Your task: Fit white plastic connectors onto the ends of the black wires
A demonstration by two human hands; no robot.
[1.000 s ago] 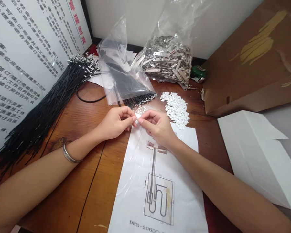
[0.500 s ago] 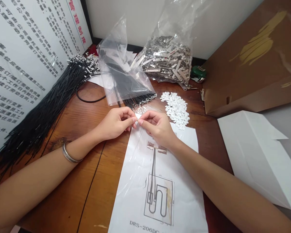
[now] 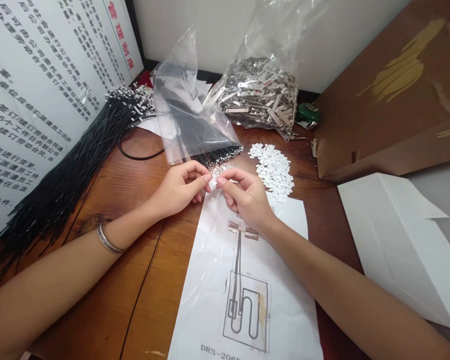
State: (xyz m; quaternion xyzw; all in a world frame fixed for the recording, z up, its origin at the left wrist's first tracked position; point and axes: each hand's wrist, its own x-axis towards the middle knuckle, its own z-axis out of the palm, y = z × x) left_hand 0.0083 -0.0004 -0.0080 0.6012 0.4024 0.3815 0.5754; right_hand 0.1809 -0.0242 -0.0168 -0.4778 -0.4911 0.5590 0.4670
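Observation:
My left hand [image 3: 182,189], with a metal bangle [image 3: 108,237] on its wrist, is closed in a pinch between thumb and forefinger. Just right of it, my right hand [image 3: 248,199] pinches too, its fingertips a small gap away. Whatever either hand holds is too small to make out. Behind the fingers lie black wires [image 3: 225,156] with metal-tipped ends, sticking out of a clear plastic bag [image 3: 175,75]. Small white connector housings [image 3: 273,172] form a pile to the right. Beneath the hands is a printed drawing sheet [image 3: 204,280], partly covered by clear film.
A long bundle of black wires [image 3: 71,165] with white ends leans at left against a printed board [image 3: 33,65]. At the back stands a clear bag of metal strips [image 3: 258,92], beside a green object [image 3: 307,115]. A brown box [image 3: 390,100] and white folded card [image 3: 393,240] occupy the right.
The fingertips of my two hands have drawn slightly apart, the right hand shifting a little rightward. The piles and bags lie as before.

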